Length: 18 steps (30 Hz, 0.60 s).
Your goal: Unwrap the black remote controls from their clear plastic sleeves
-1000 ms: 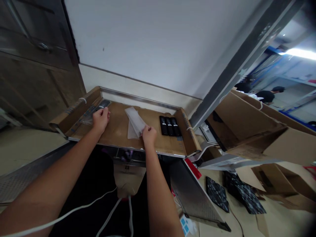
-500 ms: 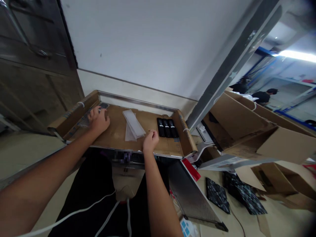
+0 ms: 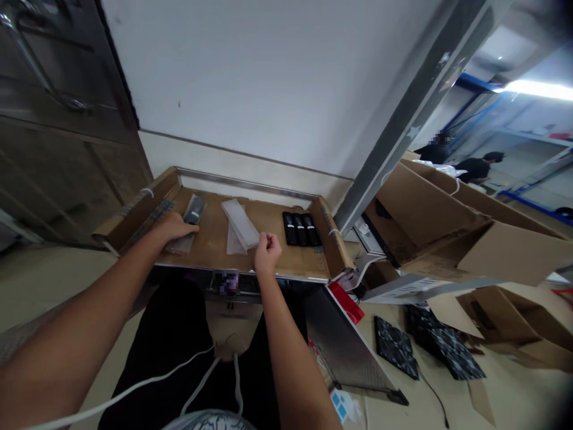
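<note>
In the head view, my left hand (image 3: 173,227) is at the left of a cardboard-lined tray (image 3: 210,251). It is closed on a clear plastic bag (image 3: 181,244) with a dark, slim item (image 3: 195,209) showing at its far end; a small white label is on the item. My right hand (image 3: 267,251) is held with curled fingers by the tray's front edge, and whatever is in it, if anything, is hidden. Just left of it lie translucent plastic sleeves (image 3: 240,222), overlapping at an angle. Three black slim items (image 3: 301,229) with white labels lie side by side at the tray's right.
Cardboard walls (image 3: 335,242) edge the tray, and a white wall panel (image 3: 268,89) rises behind it. Large cardboard boxes (image 3: 430,221) stand at right. Dark patterned packages (image 3: 396,346) lie on the floor. A white cable (image 3: 147,382) crosses my lap. Two people work in the background.
The bagged dark item has shifted right and toward me and turned, with my left hand on it. My right hand has barely moved and stays curled.
</note>
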Each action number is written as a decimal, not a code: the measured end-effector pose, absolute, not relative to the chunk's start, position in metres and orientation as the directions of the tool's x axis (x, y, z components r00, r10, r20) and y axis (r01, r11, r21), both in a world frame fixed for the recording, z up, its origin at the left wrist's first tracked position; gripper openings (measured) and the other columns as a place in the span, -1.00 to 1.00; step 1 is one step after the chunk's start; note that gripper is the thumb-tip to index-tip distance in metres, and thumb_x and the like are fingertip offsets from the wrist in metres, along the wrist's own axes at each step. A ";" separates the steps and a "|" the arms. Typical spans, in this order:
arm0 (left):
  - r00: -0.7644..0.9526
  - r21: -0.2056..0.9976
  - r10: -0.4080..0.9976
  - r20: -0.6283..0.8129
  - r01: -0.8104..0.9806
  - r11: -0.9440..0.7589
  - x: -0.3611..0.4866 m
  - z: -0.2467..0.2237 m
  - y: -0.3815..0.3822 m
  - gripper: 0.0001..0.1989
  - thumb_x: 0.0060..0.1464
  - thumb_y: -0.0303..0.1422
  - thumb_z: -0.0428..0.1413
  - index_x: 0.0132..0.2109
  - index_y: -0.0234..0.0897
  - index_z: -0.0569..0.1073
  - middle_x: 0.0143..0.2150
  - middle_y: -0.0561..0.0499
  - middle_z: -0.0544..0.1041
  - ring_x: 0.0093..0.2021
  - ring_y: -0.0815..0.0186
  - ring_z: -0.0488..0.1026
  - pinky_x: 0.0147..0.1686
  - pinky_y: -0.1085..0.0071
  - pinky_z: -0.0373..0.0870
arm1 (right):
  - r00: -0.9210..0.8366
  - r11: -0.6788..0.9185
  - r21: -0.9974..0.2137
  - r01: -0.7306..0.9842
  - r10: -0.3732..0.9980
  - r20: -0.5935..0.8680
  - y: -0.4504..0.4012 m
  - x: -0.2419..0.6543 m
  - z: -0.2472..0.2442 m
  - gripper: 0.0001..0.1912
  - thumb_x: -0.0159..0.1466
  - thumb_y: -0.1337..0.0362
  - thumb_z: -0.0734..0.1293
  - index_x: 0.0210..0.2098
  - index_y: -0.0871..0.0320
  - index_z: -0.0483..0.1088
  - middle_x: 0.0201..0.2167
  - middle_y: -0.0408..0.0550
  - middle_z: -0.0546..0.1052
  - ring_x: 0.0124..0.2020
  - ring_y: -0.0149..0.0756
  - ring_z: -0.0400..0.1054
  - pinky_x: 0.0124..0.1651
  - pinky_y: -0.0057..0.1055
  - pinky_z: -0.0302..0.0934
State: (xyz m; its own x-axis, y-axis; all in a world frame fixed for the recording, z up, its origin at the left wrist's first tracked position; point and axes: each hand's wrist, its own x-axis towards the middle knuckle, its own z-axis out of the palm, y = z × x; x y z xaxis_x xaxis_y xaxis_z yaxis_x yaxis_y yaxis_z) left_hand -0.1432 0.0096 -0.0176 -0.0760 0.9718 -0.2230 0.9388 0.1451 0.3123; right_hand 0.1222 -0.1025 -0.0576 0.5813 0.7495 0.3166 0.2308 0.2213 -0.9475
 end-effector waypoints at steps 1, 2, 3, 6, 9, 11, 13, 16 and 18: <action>-0.071 0.356 0.977 -0.199 0.924 0.140 -0.141 -0.018 0.001 -0.48 -0.10 0.06 0.22 -0.36 -0.42 0.50 -0.32 -0.25 0.56 -0.27 0.04 0.53 -0.36 0.32 0.33 | 0.538 0.222 -0.941 0.254 0.776 0.328 -0.107 0.119 -0.057 -0.67 0.27 0.03 0.24 -0.43 0.16 0.37 -0.61 -0.28 0.23 -0.54 -0.41 0.11 -0.41 -0.47 0.07; -0.076 0.424 0.982 -0.170 0.894 0.143 -0.139 -0.019 -0.010 -0.54 -0.10 0.02 0.22 -0.39 -0.37 0.51 -0.38 -0.18 0.56 -0.31 0.07 0.53 -0.39 0.34 0.32 | 0.481 0.222 -0.937 0.270 0.812 0.331 -0.112 0.115 -0.056 -0.66 0.27 0.02 0.25 -0.44 0.15 0.37 -0.63 -0.29 0.21 -0.55 -0.42 0.10 -0.42 -0.47 0.06; -0.090 0.515 0.986 -0.142 0.844 0.151 -0.135 -0.019 -0.023 -0.59 -0.10 -0.02 0.21 -0.40 -0.34 0.52 -0.42 -0.12 0.55 -0.35 0.09 0.53 -0.42 0.36 0.32 | 0.412 0.215 -0.937 0.274 0.854 0.317 -0.120 0.109 -0.055 -0.64 0.27 0.01 0.26 -0.46 0.15 0.37 -0.63 -0.29 0.21 -0.55 -0.42 0.10 -0.42 -0.47 0.05; -0.164 0.778 0.984 -0.064 0.610 0.152 -0.119 -0.024 -0.080 -0.60 -0.12 -0.02 0.21 -0.34 -0.31 0.56 -0.45 -0.05 0.56 -0.37 0.10 0.53 -0.42 0.35 0.38 | 0.165 0.115 -0.980 0.159 0.976 0.141 -0.149 0.081 -0.050 -0.61 0.27 -0.05 0.29 -0.40 0.16 0.45 -0.56 -0.22 0.36 -0.50 -0.41 0.20 -0.40 -0.47 0.11; -0.140 0.921 0.990 -0.011 0.383 0.065 -0.100 -0.040 -0.154 -0.56 -0.12 0.01 0.24 -0.24 -0.28 0.58 -0.34 -0.05 0.63 -0.29 0.08 0.57 -0.29 0.30 0.49 | -0.077 -0.060 -0.988 -0.139 0.996 -0.050 -0.183 0.045 -0.048 -0.59 0.19 -0.05 0.37 -0.14 0.13 0.48 -0.31 -0.13 0.52 -0.34 -0.35 0.36 -0.29 -0.44 0.24; -0.081 0.965 0.997 -0.019 0.261 0.040 -0.095 -0.054 -0.199 -0.56 -0.16 -0.02 0.28 -0.22 -0.26 0.58 -0.28 -0.07 0.65 -0.23 0.05 0.58 -0.19 0.25 0.53 | -0.160 -0.108 -0.969 -0.221 0.984 -0.073 -0.202 0.027 -0.050 -0.61 0.16 -0.01 0.42 -0.14 0.12 0.48 -0.30 -0.14 0.51 -0.32 -0.35 0.36 -0.19 -0.41 0.27; -0.014 0.977 0.997 -0.079 0.197 0.080 -0.102 -0.067 -0.231 -0.57 -0.18 -0.03 0.31 -0.22 -0.23 0.59 -0.27 -0.08 0.65 -0.21 0.03 0.59 -0.15 0.22 0.54 | -0.158 -0.142 -0.974 -0.177 0.981 -0.114 -0.216 0.019 -0.053 -0.66 0.13 0.03 0.45 -0.22 0.12 0.48 -0.38 -0.18 0.48 -0.36 -0.36 0.33 -0.20 -0.40 0.26; 0.156 0.954 0.960 -0.232 0.230 0.193 -0.135 -0.068 -0.244 -0.55 -0.24 -0.07 0.38 -0.19 -0.20 0.63 -0.25 -0.08 0.65 -0.27 0.05 0.58 -0.25 0.23 0.56 | -0.189 -0.170 -0.982 -0.077 0.970 -0.153 -0.229 0.021 -0.058 -0.66 0.14 0.01 0.46 -0.28 0.14 0.45 -0.41 -0.19 0.44 -0.36 -0.38 0.32 -0.25 -0.42 0.26; 0.093 0.944 0.952 -0.292 0.190 0.271 -0.160 -0.057 -0.234 -0.50 -0.18 0.03 0.34 -0.14 -0.17 0.63 -0.21 -0.08 0.65 -0.23 0.05 0.57 -0.30 0.26 0.55 | -0.294 -0.268 -0.954 -0.134 0.930 -0.220 -0.234 0.026 -0.057 -0.55 0.13 -0.08 0.46 -0.21 0.14 0.43 -0.35 -0.15 0.48 -0.38 -0.37 0.37 -0.30 -0.42 0.29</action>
